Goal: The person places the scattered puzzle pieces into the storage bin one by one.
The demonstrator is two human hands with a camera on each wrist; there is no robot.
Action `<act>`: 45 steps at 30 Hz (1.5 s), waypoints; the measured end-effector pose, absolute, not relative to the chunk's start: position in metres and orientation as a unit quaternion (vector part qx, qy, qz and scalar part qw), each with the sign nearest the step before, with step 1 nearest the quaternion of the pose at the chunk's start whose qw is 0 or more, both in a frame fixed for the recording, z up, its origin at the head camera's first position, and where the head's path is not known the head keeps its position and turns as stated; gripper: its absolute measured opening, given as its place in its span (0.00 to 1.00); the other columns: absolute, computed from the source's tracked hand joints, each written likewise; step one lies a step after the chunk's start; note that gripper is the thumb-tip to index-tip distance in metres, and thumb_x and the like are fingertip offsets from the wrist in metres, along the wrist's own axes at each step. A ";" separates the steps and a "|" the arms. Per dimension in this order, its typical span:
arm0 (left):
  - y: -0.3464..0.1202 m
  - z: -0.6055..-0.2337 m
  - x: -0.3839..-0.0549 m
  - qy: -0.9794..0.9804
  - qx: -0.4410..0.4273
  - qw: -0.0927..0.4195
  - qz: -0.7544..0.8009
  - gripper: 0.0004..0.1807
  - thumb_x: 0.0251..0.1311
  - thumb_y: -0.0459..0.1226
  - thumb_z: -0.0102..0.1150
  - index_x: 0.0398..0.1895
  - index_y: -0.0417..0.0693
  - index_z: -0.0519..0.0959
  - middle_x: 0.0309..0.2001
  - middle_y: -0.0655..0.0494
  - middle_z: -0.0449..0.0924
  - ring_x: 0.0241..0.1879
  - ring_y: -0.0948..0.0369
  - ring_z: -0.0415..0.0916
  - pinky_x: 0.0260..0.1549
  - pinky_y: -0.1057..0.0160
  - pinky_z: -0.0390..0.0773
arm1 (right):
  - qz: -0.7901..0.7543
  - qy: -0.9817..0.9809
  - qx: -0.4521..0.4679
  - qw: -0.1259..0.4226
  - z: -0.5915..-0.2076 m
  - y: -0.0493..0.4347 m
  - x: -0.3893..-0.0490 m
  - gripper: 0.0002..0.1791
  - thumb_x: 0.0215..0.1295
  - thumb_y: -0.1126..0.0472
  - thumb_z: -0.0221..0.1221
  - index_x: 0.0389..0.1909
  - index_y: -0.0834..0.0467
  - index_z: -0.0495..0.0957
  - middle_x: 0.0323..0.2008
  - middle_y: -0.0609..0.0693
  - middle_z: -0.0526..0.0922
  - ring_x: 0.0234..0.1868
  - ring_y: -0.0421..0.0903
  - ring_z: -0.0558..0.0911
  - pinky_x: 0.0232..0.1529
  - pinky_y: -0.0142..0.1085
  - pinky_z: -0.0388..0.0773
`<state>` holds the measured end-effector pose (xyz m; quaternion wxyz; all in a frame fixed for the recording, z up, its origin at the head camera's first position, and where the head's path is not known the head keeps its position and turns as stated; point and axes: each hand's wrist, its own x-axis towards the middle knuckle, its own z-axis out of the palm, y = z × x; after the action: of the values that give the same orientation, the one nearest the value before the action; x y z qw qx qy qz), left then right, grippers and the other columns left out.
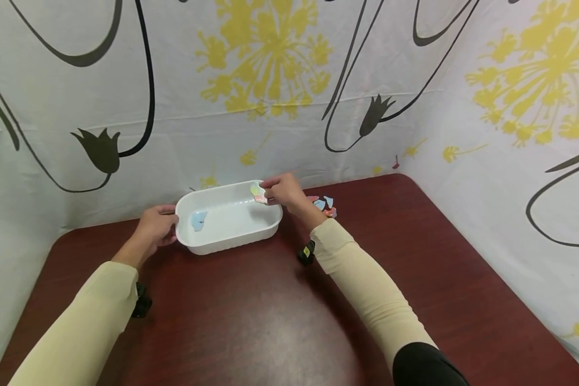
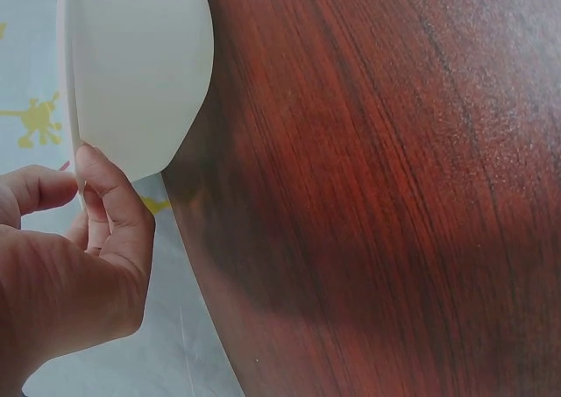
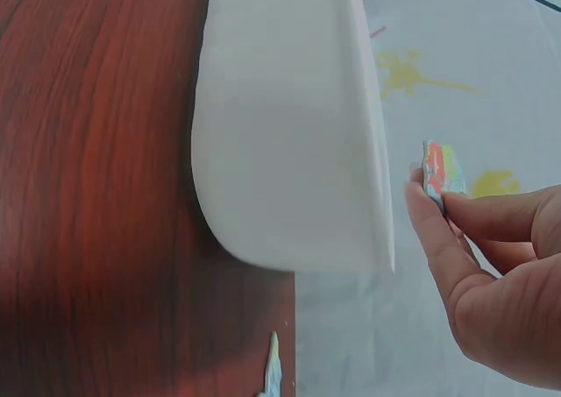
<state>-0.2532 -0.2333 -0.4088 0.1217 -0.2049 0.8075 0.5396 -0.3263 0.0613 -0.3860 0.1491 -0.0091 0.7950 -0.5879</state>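
A white oval-cornered dish [image 1: 231, 241] stands on the table near the wall, with one light-blue flat piece [image 1: 199, 221] lying inside at its left end. My left hand [image 1: 156, 225] pinches the dish's left rim between thumb and fingers, as the left wrist view also shows at the rim [image 2: 72, 90]. Over the dish's right end, my right hand [image 1: 287, 192] pinches a small multicoloured piece [image 3: 443, 169], patterned in pink, yellow-green and pale blue, like a puzzle piece. Its exact kind is hard to tell.
Just right of the dish, partly behind the right wrist, lies a small heap of similar coloured pieces [image 1: 329, 203]. The dark red-brown table [image 1: 251, 316] meets a flower-patterned cloth [image 1: 173, 96] at the back and sides.
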 end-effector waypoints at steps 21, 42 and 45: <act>-0.235 -0.410 -0.255 0.809 -0.205 0.124 0.536 0.29 0.70 0.36 0.43 0.74 0.44 0.57 0.61 0.39 0.65 0.38 0.55 0.72 0.30 0.66 0.80 | -0.537 0.816 -0.042 0.212 -0.415 0.008 -0.322 0.18 0.58 0.74 0.57 0.49 0.64 0.83 0.46 0.60 0.82 0.28 0.45 0.83 0.39 0.41 0.84; -0.238 -0.410 -0.255 0.804 -0.202 0.121 0.546 0.29 0.68 0.35 0.44 0.73 0.44 0.60 0.57 0.41 0.67 0.32 0.60 0.73 0.29 0.66 0.80 | -0.439 0.873 -0.034 0.211 -0.440 -0.042 -0.330 0.14 0.56 0.73 0.62 0.44 0.62 0.86 0.37 0.55 0.86 0.21 0.40 0.78 0.20 0.29 0.77; -0.238 -0.411 -0.255 0.801 -0.203 0.121 0.550 0.29 0.67 0.35 0.44 0.73 0.44 0.60 0.57 0.40 0.67 0.32 0.59 0.73 0.28 0.66 0.80 | -0.428 0.879 -0.027 0.208 -0.442 -0.047 -0.331 0.12 0.56 0.72 0.63 0.42 0.62 0.86 0.35 0.54 0.86 0.21 0.40 0.79 0.20 0.30 0.78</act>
<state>-0.2549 -0.2383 -0.4108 0.1209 -0.2026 0.8012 0.5499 -0.3314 -0.0472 -0.4422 0.2077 -0.0272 0.8794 -0.4276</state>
